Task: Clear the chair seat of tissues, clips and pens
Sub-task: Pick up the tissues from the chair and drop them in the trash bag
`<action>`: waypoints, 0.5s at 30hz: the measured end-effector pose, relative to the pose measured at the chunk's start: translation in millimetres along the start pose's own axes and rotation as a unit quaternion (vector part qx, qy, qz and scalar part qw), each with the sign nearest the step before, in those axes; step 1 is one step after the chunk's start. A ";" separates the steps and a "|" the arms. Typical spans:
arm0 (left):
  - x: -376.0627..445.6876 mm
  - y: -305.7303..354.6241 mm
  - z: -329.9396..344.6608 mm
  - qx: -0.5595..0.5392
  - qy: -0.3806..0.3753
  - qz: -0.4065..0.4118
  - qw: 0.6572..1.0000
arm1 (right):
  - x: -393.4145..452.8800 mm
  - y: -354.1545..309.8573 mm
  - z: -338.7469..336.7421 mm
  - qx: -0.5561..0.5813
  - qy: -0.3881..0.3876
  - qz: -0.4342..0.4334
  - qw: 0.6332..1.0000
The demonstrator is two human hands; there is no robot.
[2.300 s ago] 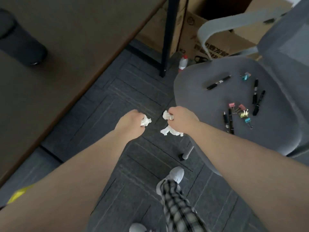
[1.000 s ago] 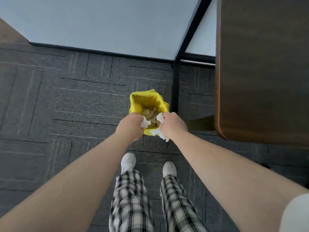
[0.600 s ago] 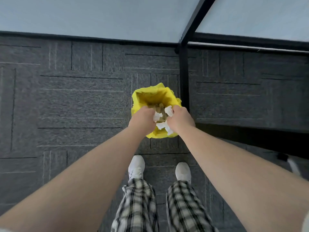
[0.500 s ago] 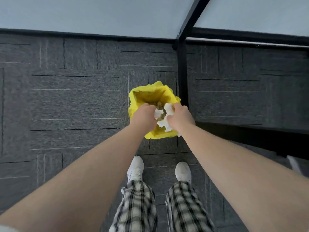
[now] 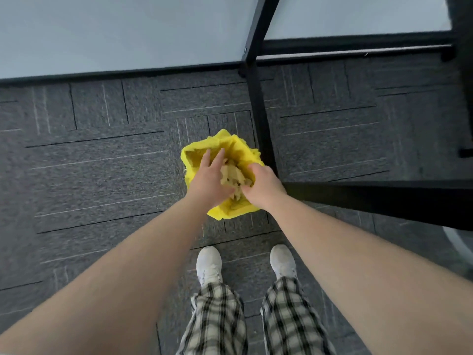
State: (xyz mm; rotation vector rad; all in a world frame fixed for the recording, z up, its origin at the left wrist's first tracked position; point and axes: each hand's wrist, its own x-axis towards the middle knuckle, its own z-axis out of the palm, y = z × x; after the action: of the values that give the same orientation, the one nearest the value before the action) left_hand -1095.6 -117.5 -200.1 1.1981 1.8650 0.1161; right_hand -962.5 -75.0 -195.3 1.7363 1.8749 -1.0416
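Note:
A bin lined with a yellow bag (image 5: 195, 156) stands on the dark carpet in front of my feet. Crumpled tissues (image 5: 231, 175) lie inside it, tinted yellowish. My left hand (image 5: 208, 178) hovers over the bin's mouth with its fingers stretched out and apart, holding nothing. My right hand (image 5: 265, 187) is at the bin's right rim, fingers bent down toward the pile, and no white tissue shows in it. The chair, the pens and the clips are out of view.
A black metal table leg (image 5: 258, 111) rises just right of the bin, and a dark crossbar (image 5: 384, 198) runs off to the right. A pale wall panel (image 5: 128, 34) stands behind. My white shoes (image 5: 209, 265) are close to the bin.
I turned from the chair to the bin with a tissue wad in each fist. Both hands have since loosened over the bin, and the white wads are gone from them.

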 end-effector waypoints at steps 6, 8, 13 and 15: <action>-19.6 12.2 -12.3 0.093 -0.065 0.017 0.993 | -35.8 8.3 -17.7 0.009 0.001 -0.016 1.000; -37.2 20.4 -21.8 0.129 -0.088 0.021 0.988 | -56.2 12.8 -23.7 0.007 -0.003 -0.014 1.000; -88.2 45.1 -40.3 0.208 -0.104 0.022 0.972 | -114.1 20.5 -42.1 0.012 -0.009 -0.028 0.999; -109.0 58.1 -39.3 0.240 -0.111 0.024 0.964 | -137.3 29.1 -46.9 0.025 -0.005 -0.036 0.999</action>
State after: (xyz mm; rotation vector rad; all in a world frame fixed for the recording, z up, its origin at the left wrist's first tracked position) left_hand -1068.9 -156.4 -79.4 1.5120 1.7135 -0.4509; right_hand -902.2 -135.8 -74.6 1.6980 1.9340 -1.1305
